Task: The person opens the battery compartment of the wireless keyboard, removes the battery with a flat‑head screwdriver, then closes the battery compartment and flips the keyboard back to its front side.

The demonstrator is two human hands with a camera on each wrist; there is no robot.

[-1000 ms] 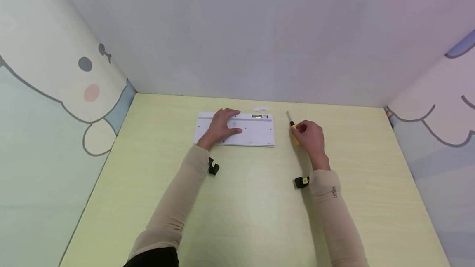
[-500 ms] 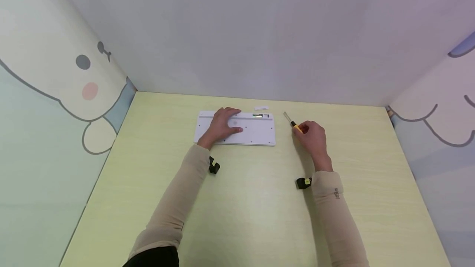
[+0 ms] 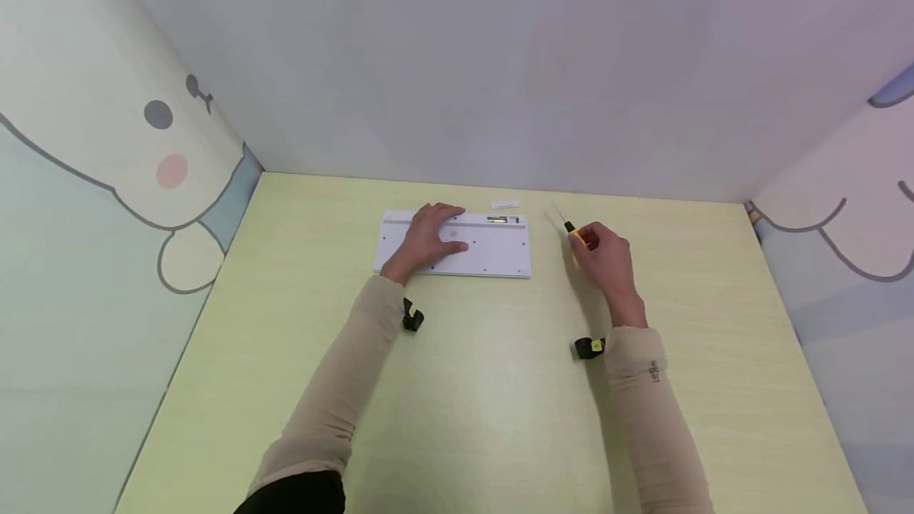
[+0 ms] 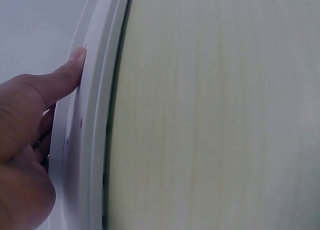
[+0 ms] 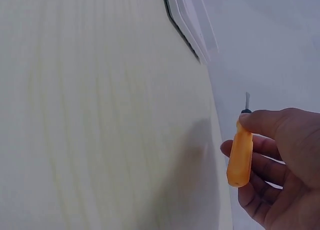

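Note:
A white keyboard [image 3: 493, 254] lies face down on the pale yellow-green table [image 3: 485, 387], its open battery slot [image 3: 501, 220] showing near the far edge. My left hand [image 3: 430, 238] rests flat on its back with straight fingers; the left wrist view shows the thumb [image 4: 60, 79] against the keyboard's edge [image 4: 95, 140]. My right hand [image 3: 605, 256] grips a small screwdriver [image 3: 575, 233] with an orange handle [image 5: 240, 152], lifted off the table to the right of the keyboard, blade pointing away toward the far wall.
A small white battery cover [image 3: 504, 204] lies on the table just beyond the keyboard. Grey and cartoon-printed walls close in the table at the back, left and right. Black wrist-camera mounts [image 3: 412, 316] [image 3: 589, 347] sit on both forearms.
My right hand has picked the screwdriver up off the table and raised it slightly, blade tilting toward the far wall. The left hand stays on the keyboard.

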